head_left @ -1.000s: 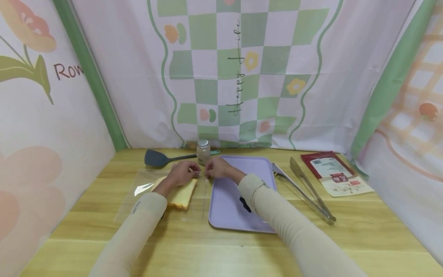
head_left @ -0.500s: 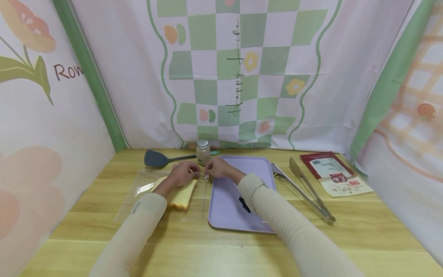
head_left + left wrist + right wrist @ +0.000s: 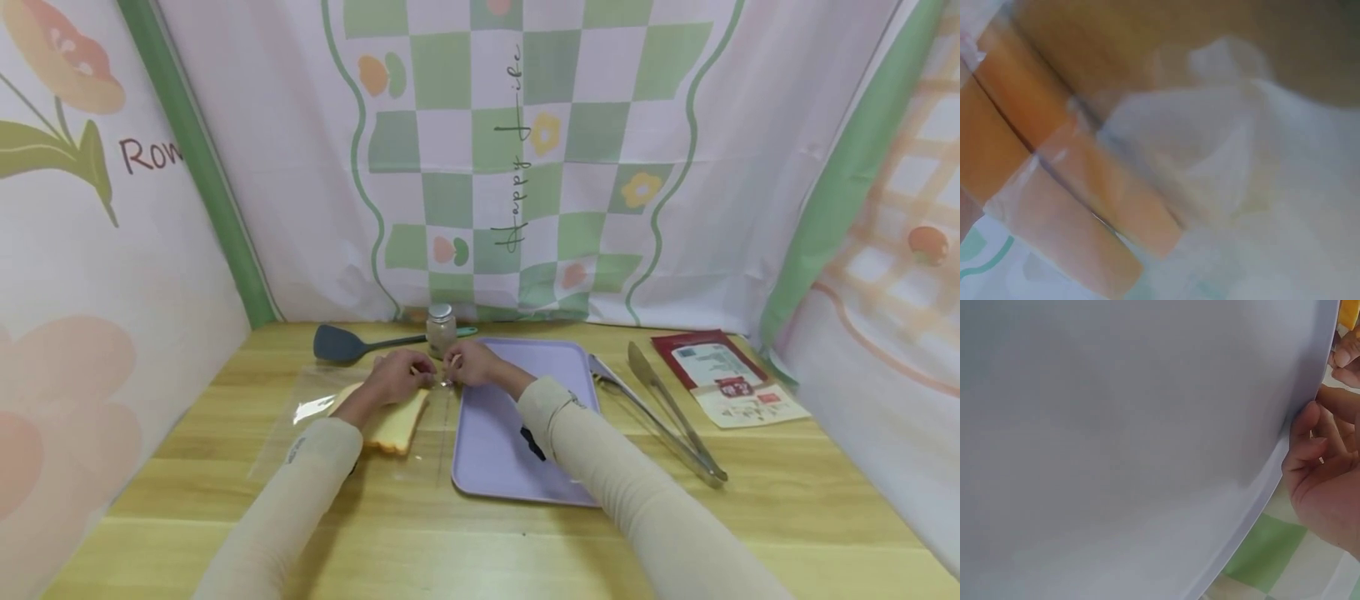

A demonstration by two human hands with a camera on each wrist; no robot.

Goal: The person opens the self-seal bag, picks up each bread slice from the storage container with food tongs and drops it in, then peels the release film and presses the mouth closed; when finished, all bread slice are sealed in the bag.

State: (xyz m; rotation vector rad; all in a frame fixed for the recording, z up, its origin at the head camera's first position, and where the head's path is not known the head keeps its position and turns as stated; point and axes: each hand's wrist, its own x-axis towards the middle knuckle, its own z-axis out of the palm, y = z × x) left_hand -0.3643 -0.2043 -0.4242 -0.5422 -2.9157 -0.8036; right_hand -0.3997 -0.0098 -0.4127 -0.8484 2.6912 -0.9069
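Note:
A clear plastic bag (image 3: 281, 433) lies flat on the table, with yellow sliced bread (image 3: 393, 427) showing through it. My left hand (image 3: 401, 375) is over the bread's far end, its thumb and fingers pinching the bag film near the far right corner. Just to the right, my right hand (image 3: 471, 364) pinches the same film, with a small shiny fold at its fingertips. In the right wrist view its curled fingers (image 3: 1309, 444) are right at the rim of the purple tray (image 3: 1147, 456). Blurred, translucent film (image 3: 1222, 144) fills much of the left wrist view.
Behind the hands stand a glass jar (image 3: 441, 329) with a metal lid and a dark spatula (image 3: 339, 343) lying flat. Right of the tray are metal tongs (image 3: 667, 417) and a red and cream pouch (image 3: 727, 379). A curtain (image 3: 525, 167) closes off the back.
Both hands stay nearly in place. The fingertips shift slightly and the shiny fold of film between them changes shape. Bag, bread and tray stay where they were.

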